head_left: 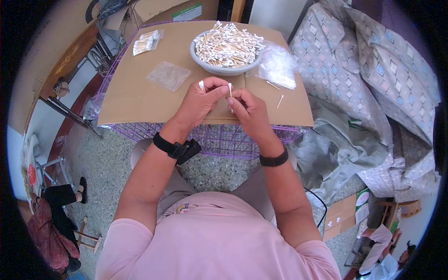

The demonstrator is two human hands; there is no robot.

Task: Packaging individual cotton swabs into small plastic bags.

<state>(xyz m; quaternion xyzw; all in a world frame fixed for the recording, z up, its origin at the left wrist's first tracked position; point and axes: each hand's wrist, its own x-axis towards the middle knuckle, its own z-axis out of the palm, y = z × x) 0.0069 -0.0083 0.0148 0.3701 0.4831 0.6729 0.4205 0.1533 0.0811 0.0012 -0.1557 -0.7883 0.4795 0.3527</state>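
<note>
Nearest the person, over the near edge of the cardboard sheet (135, 93), both hands meet. The left hand (198, 100) is closed around a small bunch of cotton swabs (202, 85), whose white tips stick up above the curled fingers. The right hand (249, 109) pinches a single swab (230, 88) upright between thumb and fingertips, just beside the left thumb; the two hands touch or nearly touch. Each wrist wears a black band. The cardboard lies on a purple wire cage (219, 137), whose mesh shows below the near edge. To the right of the hands, toward the right edge of the cardboard, two loose swabs (280, 101) lie apart from each other. Left of the hands, near the middle of the sheet, rests an empty clear bag (169, 75). Farther back, at the far edge, stands a grey bowl (224, 70) heaped with swabs. Just right of the bowl, touching it, lies a crumpled pile of clear bags (278, 65). At the far left corner lies a filled bag of swabs (146, 42). Right of the cage, well off the cardboard, patterned fabric (373, 65) is heaped.
</note>
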